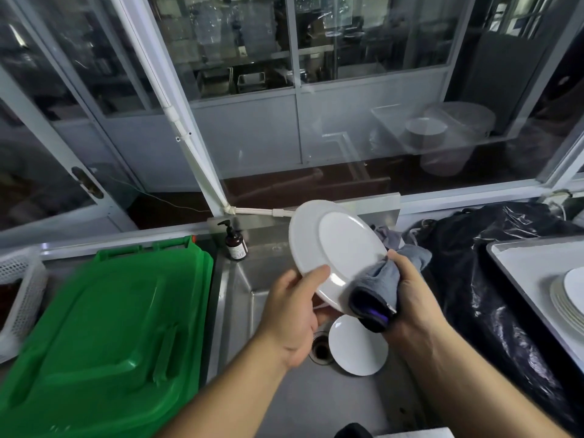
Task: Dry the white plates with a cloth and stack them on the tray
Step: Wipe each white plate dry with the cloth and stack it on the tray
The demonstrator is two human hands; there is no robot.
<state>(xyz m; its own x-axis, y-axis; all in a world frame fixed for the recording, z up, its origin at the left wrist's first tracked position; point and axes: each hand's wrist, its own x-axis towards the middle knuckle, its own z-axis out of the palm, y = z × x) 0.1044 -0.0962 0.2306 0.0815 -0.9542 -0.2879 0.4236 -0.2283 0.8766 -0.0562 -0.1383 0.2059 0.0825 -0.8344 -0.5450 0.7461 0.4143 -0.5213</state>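
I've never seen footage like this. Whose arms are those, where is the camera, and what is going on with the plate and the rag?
There is no machine here: these are a person's own two bare arms, filmed by one wide-angle camera worn on the head, looking forward and down. That is why the edges of the picture bend.

The left hand holds a white plate tilted above a steel sink. The right hand has its grip round a grey cloth and presses it against the plate's lower rim to dry it.

A second white plate lies in the sink beside the drain. On the right, a tray carries a stack of plates. To the left lies a green bin lid; a brown pump bottle stands at the sink's back corner.
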